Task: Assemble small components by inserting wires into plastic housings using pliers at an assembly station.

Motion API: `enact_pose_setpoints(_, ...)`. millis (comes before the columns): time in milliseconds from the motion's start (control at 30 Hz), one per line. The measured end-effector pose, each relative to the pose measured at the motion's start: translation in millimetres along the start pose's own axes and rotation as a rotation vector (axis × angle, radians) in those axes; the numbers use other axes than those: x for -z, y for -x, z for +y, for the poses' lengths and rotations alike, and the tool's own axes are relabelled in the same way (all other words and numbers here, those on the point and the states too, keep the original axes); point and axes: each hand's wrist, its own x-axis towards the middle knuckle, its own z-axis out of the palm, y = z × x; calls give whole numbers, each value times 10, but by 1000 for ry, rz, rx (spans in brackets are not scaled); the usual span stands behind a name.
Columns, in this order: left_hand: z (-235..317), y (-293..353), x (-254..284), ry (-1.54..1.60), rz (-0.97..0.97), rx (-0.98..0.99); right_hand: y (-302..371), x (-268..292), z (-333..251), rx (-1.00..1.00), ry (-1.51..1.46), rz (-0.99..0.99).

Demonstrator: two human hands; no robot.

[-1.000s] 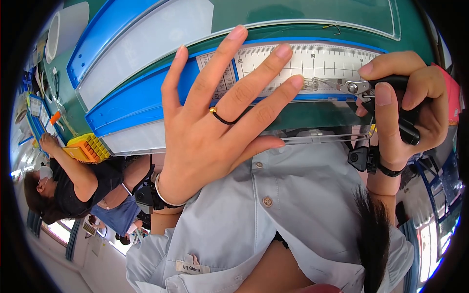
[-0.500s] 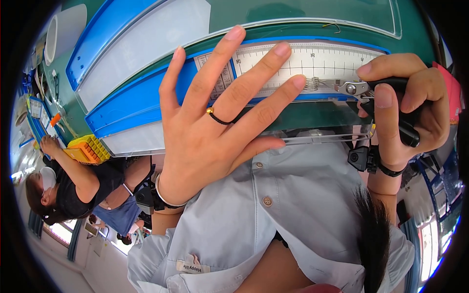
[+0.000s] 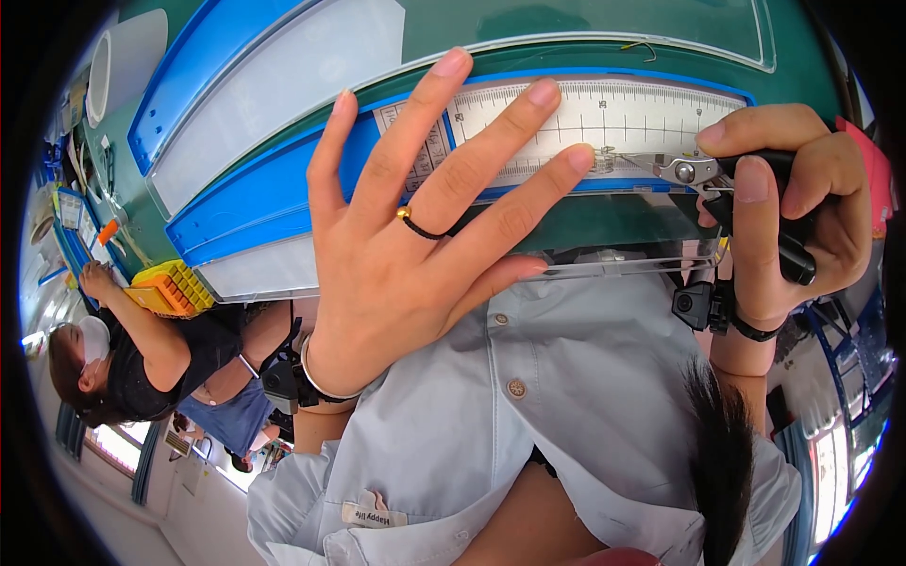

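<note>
My left hand (image 3: 396, 255) lies with fingers spread over a white ruled scale (image 3: 552, 118) set in a long blue tray (image 3: 283, 193). A black cord ring with a gold bead is on one finger. Beside the index fingertip is a small thin wire coil (image 3: 602, 162), resting on the scale. My right hand (image 3: 826, 189) grips small pliers (image 3: 687, 172) with black handles. Their thin jaws point left at the coil; whether they pinch it, I cannot make out.
A second blue tray (image 3: 193, 71) with a pale lining and a clear cover lies beyond, on a green tabletop (image 3: 528, 24). A bent wire hook (image 3: 642, 49) is at the far edge. To the left are a white roll (image 3: 127, 61), a yellow basket (image 3: 172, 288) and a co-worker (image 3: 142, 358).
The pliers and my right hand have shifted slightly right. The coil's turns look less distinct than before. My left hand has stayed almost in place.
</note>
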Motion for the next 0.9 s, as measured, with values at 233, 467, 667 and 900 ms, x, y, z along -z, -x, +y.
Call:
enact_pose_setpoints(233, -5, 0, 2, -6, -1, -3, -10, -11, -9, 60, 9, -19)
enact_pose_setpoints(467, -8, 3, -7, 5, 6, -5, -19, -13, -3, 27, -15, -29)
enact_pose_setpoints(667, -13, 7, -13, -1, 17, -17, -2, -35, -40, -46, -10, 61)
enact_pose_setpoints(900, -18, 12, -16, 4, 15, -15, 35, 8, -25, -86, -49, -34)
